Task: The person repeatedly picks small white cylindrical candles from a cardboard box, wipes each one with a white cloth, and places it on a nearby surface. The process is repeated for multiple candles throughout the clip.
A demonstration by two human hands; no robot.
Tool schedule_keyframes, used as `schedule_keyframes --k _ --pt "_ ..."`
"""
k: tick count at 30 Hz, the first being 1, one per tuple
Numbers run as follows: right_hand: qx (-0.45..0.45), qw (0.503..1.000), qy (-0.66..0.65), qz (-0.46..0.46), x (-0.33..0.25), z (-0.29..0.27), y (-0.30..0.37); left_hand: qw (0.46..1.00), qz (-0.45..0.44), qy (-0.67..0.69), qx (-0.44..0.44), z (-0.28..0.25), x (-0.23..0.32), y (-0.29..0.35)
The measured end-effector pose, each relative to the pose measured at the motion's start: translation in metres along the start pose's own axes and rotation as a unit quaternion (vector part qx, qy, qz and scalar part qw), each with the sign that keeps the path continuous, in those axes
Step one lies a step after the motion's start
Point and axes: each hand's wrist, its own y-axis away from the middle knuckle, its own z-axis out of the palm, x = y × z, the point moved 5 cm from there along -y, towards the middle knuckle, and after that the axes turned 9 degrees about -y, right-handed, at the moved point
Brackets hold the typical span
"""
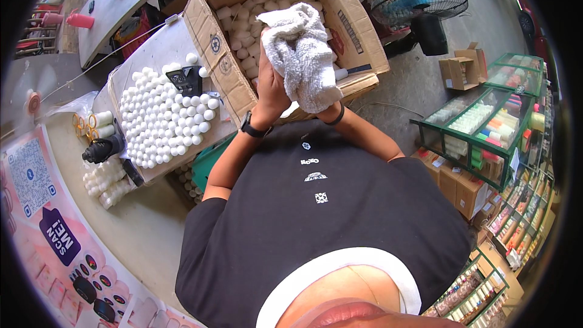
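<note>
A bunched white terry towel (303, 54) is between my two hands, over the near side of an open cardboard box (209, 48). My left hand (271, 88) is closed on the towel's left side, its fingertips partly hidden by the cloth. The towel drapes over my right hand (330, 113), so only the part by the wrist shows and its fingers are hidden. A bit of something white (291, 110) shows under the cloth between my wrists. Many short white cylindrical pieces (243, 27) lie loosely heaped in the box.
Left of the box, a table holds closely packed white round-topped pieces (161, 118) and a black device (185, 79). Scissors with orange handles (85, 126) are at its left end. A black fan (425, 9) stands right of the box. Green-framed glass cases (480, 124) stand farther right.
</note>
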Motion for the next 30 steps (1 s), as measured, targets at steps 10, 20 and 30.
schedule_keyframes --k 10,20,30 --pt "0.042 0.99 -0.128 0.036 0.001 0.013 -0.021 0.883 -0.206 0.421 0.009 -0.008 -0.037 0.0" --pt "-0.004 0.969 0.239 -0.06 0.002 0.005 -0.051 0.82 -0.409 0.4 -0.014 -0.003 -0.078 -0.02" --pt "0.014 0.995 0.087 0.044 0.058 0.006 -0.04 0.817 -0.326 0.475 0.039 0.022 -0.134 -0.016"
